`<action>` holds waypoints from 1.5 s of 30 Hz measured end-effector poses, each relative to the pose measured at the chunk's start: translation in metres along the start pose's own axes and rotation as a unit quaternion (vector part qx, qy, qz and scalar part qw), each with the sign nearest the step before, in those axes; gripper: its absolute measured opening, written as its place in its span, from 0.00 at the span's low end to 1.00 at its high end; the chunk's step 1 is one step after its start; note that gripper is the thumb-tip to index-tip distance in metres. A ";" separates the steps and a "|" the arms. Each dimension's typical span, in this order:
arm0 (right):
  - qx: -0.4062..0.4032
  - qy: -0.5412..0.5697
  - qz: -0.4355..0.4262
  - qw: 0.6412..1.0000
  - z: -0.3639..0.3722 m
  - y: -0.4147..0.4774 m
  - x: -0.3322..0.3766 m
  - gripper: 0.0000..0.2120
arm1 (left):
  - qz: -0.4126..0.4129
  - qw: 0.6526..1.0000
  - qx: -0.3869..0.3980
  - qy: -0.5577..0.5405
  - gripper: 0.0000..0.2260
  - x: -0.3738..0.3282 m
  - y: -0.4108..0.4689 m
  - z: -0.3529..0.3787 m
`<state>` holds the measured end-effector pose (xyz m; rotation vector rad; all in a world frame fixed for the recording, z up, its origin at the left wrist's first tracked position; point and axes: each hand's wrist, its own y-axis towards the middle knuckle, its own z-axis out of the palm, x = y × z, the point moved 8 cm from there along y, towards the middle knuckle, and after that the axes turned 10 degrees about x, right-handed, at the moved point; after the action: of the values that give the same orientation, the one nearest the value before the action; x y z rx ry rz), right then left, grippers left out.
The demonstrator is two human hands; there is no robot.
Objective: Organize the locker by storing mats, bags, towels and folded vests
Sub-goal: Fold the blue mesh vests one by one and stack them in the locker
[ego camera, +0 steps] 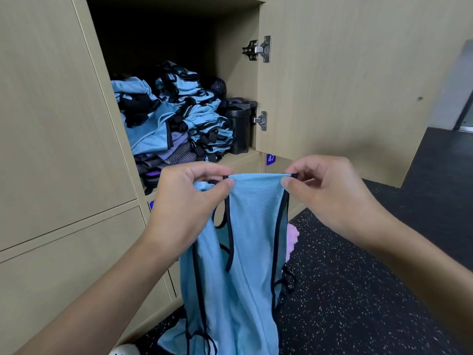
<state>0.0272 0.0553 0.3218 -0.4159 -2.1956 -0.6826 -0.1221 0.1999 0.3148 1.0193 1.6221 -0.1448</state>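
A light blue vest (245, 252) with black trim hangs in front of me, its lower end near the floor. My left hand (189, 201) pinches one top corner of a shoulder strap and my right hand (330, 193) pinches the other, holding the strap stretched flat between them. Behind the hands the open locker (238, 160) holds a pile of blue vests (194, 116) stacked beside folded blue and purple cloths (153, 139). A black container (240, 126) stands at the compartment's right side.
The locker door (358, 85) stands open to the right, its hinges visible. Closed locker doors (51, 124) fill the left. A pink cloth (291, 239) lies on the dark speckled floor (358, 290) behind the vest. A white shoe tip (125, 351) shows at the bottom.
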 end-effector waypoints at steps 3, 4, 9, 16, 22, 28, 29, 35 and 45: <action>0.022 -0.025 0.004 0.999 0.004 -0.001 0.000 0.07 | 0.010 0.999 -0.002 0.040 0.08 -0.002 0.001 0.000; 0.032 -0.018 0.003 0.999 0.006 -0.001 0.001 0.06 | 0.014 0.998 -0.001 0.057 0.07 -0.002 0.001 0.000; 0.078 0.018 -0.009 0.997 0.019 -0.004 0.003 0.04 | 0.017 0.997 0.029 0.066 0.08 -0.002 0.001 0.006; 0.080 0.059 0.005 0.995 0.021 -0.002 0.000 0.09 | 0.060 0.992 0.022 0.107 0.09 -0.007 0.000 0.004; 0.102 0.185 0.026 0.977 0.032 -0.003 0.001 0.06 | 0.027 0.980 0.174 0.088 0.05 -0.011 -0.011 0.038; 0.135 0.175 0.036 0.975 0.040 -0.003 -0.001 0.16 | 0.029 0.980 0.176 0.086 0.06 -0.010 -0.013 0.041; 0.140 0.168 0.032 0.975 0.040 -0.004 -0.001 0.16 | 0.028 0.982 0.163 0.088 0.05 -0.009 -0.013 0.039; 0.165 0.039 -0.010 0.986 0.037 -0.005 0.009 0.11 | 0.055 0.983 0.144 0.100 0.08 -0.013 -0.013 0.035; 0.168 0.012 -0.063 0.984 0.022 -0.004 0.014 0.13 | 0.095 0.982 0.153 0.054 0.05 -0.023 -0.002 0.012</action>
<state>0.0026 0.0662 0.3192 -0.0948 -2.2739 -0.3685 -0.1158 0.1799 0.3294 1.4331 1.6216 -0.2169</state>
